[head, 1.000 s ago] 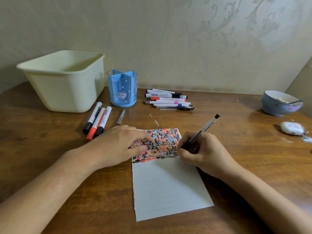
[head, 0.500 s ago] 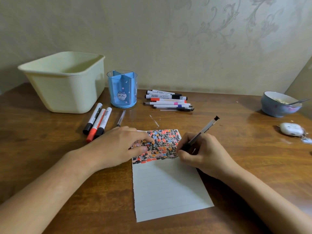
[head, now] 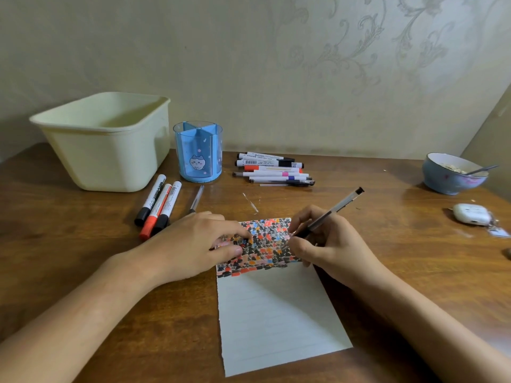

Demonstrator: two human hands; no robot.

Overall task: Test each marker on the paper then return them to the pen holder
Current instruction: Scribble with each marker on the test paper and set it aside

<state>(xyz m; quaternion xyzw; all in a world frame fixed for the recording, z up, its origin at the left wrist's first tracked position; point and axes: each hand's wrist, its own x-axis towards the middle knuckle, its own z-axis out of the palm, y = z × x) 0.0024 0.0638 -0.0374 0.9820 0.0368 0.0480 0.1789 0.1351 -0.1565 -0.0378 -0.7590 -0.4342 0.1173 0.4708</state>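
**Testing a pen on the coloured patch**

Gripping a slim dark pen [head: 329, 214], the right hand [head: 329, 244] has its fingers curled round the lower barrel, tip down at the right edge of the paper [head: 276, 313], the capped end slanting up and away to the right. The wrist lies low on the counter [head: 83, 244], forearm coming in from the lower right. The left hand [head: 193, 244] lies flat on the paper's upper left corner, fingers straight and pressing the sheet, thumb alongside. The two hands are apart, the scribbled patch of red, black and orange marks between them; the lower part of the sheet is blank.

Just left of the left hand lie three thick markers [head: 157, 207] side by side and one thin pen [head: 197, 199]. Behind them stands the blue pen holder [head: 198, 153], with a cream tub [head: 105, 139] to its left. A row of markers [head: 272, 169] lies right of the holder. Far right are a bowl [head: 453, 174] with a spoon and a small white case [head: 470, 214].
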